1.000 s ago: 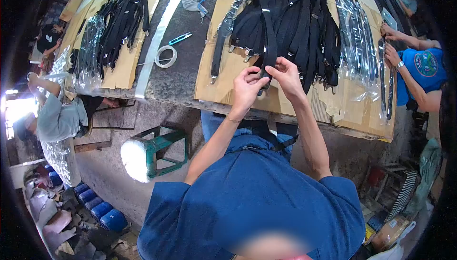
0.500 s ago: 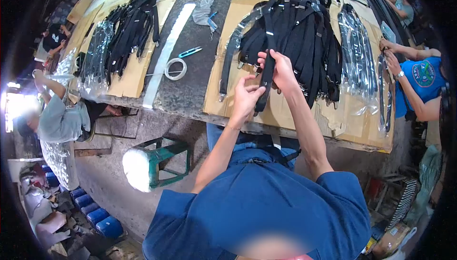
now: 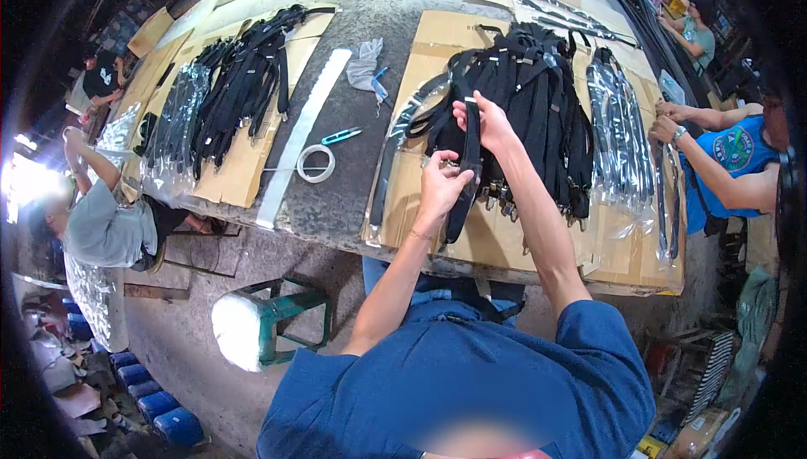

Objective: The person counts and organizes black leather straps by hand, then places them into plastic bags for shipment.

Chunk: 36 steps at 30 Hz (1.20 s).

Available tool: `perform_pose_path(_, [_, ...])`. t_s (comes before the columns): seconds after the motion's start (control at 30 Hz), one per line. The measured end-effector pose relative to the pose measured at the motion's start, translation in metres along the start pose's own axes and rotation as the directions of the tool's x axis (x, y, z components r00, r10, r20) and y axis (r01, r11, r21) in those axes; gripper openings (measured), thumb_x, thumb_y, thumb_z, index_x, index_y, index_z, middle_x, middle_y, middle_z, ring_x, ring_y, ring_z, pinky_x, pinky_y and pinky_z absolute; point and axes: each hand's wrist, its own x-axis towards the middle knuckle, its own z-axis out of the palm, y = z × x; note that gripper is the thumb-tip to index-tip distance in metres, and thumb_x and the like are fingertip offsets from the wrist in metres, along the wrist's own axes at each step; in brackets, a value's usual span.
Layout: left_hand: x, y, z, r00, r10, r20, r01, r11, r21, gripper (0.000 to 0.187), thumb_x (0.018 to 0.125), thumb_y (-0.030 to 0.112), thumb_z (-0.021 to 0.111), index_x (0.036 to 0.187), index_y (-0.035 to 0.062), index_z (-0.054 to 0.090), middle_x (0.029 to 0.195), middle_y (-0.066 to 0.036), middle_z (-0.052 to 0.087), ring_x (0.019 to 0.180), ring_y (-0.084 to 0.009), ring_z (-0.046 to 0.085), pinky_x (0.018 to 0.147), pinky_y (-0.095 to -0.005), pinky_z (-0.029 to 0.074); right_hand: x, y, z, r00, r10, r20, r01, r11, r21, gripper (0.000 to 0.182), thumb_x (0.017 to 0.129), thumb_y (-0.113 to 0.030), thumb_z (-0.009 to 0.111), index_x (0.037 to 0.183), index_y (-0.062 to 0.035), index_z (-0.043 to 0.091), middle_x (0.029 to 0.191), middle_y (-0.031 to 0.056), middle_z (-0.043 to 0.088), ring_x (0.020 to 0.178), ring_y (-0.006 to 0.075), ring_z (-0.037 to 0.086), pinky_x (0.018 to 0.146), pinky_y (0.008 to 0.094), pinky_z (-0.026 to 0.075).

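Note:
Both of my hands are on one black suspender strap (image 3: pixel 460 217), above the cardboard at the table's front. My right hand (image 3: pixel 489 129) is closed on its upper part, just under a small metal slide. Lower down, my left hand (image 3: pixel 443 187) pinches the same strap between thumb and fingers. The strap's lower end hangs toward the table edge. Behind my hands lies a large heap of black suspenders (image 3: pixel 538 114) with metal clips. Packed suspenders in clear plastic sleeves (image 3: pixel 620 123) lie to the right, and another sleeved strap (image 3: pixel 388 177) lies left of my hands.
A second suspender heap (image 3: pixel 244 93) lies on cardboard to the left. Between the heaps are a white strip (image 3: pixel 303 139), a tape roll (image 3: pixel 315 163), a blue cutter (image 3: pixel 341 135) and a grey cloth (image 3: pixel 363 65). A green stool (image 3: pixel 277 324) stands below; co-workers sit at both sides.
The head view has tilted, so the table appears lower. My hands stay on the strap; my right hand remains above my left, with the strap held between them.

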Motion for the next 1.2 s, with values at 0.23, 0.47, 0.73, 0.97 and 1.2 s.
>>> perform_pose_path(0.23, [0.025, 0.009, 0.009, 0.995, 0.025, -0.101, -0.023, 1.0, 0.017, 0.037, 0.079, -0.006, 0.067, 0.109, 0.0002, 0.046, 0.084, -0.014, 0.067, 0.071, -0.0163, 0.065, 0.06, -0.025, 0.053, 0.001, -0.012, 0.018, 0.983, -0.182, 0.011, 0.182, 0.98, -0.084, 0.011, 0.094, -0.009, 0.043, 0.103, -0.0019, 0.045, 0.101, 0.0203, 0.065, 0.086, 0.0261, 0.067, 0.073, 0.0336, 0.055])
perform_pose_path(0.47, [0.036, 0.028, 0.015, 0.999, 0.028, -0.015, -0.027, 0.998, 0.049, 0.033, 0.075, -0.004, 0.071, 0.101, -0.0001, 0.052, 0.086, -0.013, 0.067, 0.075, -0.0156, 0.065, 0.064, -0.0256, 0.053, 0.007, -0.018, -0.003, 0.969, -0.248, -0.011, 0.247, 0.968, -0.039, 0.017, 0.095, -0.015, 0.043, 0.104, -0.0019, 0.047, 0.113, 0.0165, 0.063, 0.097, 0.026, 0.065, 0.084, 0.0349, 0.053])
perform_pose_path(0.73, [0.056, 0.008, 0.018, 0.988, 0.087, -0.131, -0.059, 0.977, 0.207, 0.034, 0.074, -0.002, 0.072, 0.102, -0.0013, 0.053, 0.084, -0.014, 0.067, 0.074, -0.0155, 0.065, 0.062, -0.0255, 0.052, -0.014, -0.014, 0.013, 0.964, -0.264, 0.035, 0.266, 0.941, -0.21, 0.013, 0.096, -0.019, 0.041, 0.107, -0.0133, 0.044, 0.114, 0.0032, 0.065, 0.106, 0.016, 0.059, 0.07, 0.0328, 0.049])
perform_pose_path(0.97, [0.068, 0.024, 0.032, 0.977, 0.175, -0.121, -0.143, 0.961, 0.236, 0.033, 0.073, -0.003, 0.071, 0.101, -0.0024, 0.053, 0.082, -0.013, 0.067, 0.073, -0.0153, 0.064, 0.061, -0.0259, 0.052, -0.013, -0.016, 0.007, 0.95, -0.278, 0.14, 0.277, 0.96, 0.03, 0.01, 0.097, -0.017, 0.038, 0.104, -0.0121, 0.042, 0.12, 0.0104, 0.061, 0.108, 0.0212, 0.059, 0.068, 0.0362, 0.052])
perform_pose_path(1.2, [0.077, 0.032, 0.042, 0.973, 0.162, -0.163, -0.103, 0.942, 0.32, 0.033, 0.071, -0.003, 0.072, 0.1, -0.0035, 0.055, 0.081, -0.013, 0.067, 0.073, -0.0164, 0.065, 0.061, -0.0259, 0.051, -0.017, -0.024, 0.012, 0.937, -0.31, 0.158, 0.305, 0.951, 0.058, 0.005, 0.091, -0.012, 0.044, 0.096, -0.0091, 0.044, 0.116, 0.017, 0.062, 0.107, 0.0257, 0.059, 0.074, 0.0365, 0.052])
